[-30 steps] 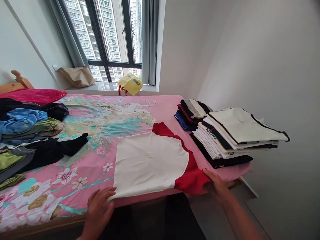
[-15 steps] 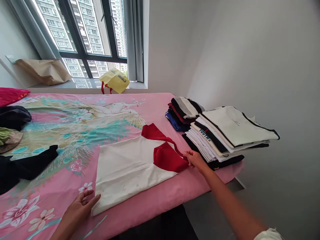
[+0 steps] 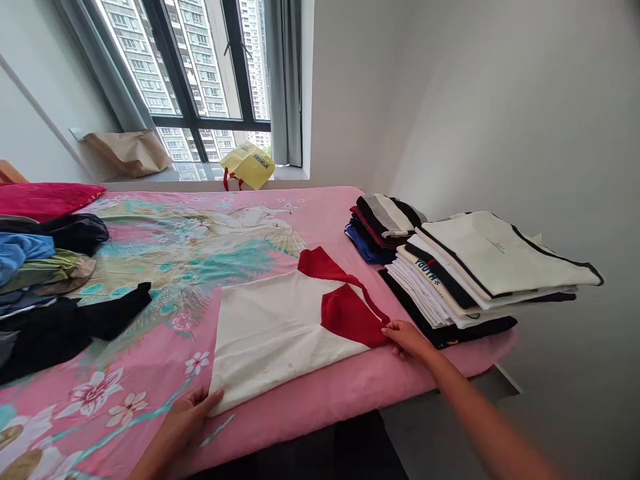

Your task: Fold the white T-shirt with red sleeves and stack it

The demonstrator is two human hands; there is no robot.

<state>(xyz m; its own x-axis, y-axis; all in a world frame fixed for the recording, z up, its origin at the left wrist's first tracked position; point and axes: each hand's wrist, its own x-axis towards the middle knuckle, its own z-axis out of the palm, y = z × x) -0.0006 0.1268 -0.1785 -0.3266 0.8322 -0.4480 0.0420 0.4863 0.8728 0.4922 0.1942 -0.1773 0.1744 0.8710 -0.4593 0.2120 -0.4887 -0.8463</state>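
Note:
A white T-shirt (image 3: 270, 333) with red sleeves and a red collar lies flat, folded lengthwise, near the bed's front edge. At its lower left corner, my left hand (image 3: 187, 417) is closed on the hem between thumb and fingers. My right hand (image 3: 407, 339) pinches the red collar end on the other side. The shirt stretches fairly smooth between both hands, with slight wrinkles across the white part. Just beyond my right hand stands a stack of folded clothes (image 3: 440, 287), topped by a cream garment with black trim.
A smaller folded pile (image 3: 383, 230) sits behind the stack. Loose clothes (image 3: 55, 293) lie heaped at left beside a red pillow (image 3: 50, 199). The pink floral bedsheet (image 3: 250, 233) covers the bed. A yellow bag (image 3: 250, 165) and a brown paper bag (image 3: 130, 152) rest by the window.
My left hand has closed from spread fingers onto the shirt's hem corner. My right hand keeps its pinch at the collar. The view has turned left, showing more of the loose clothes.

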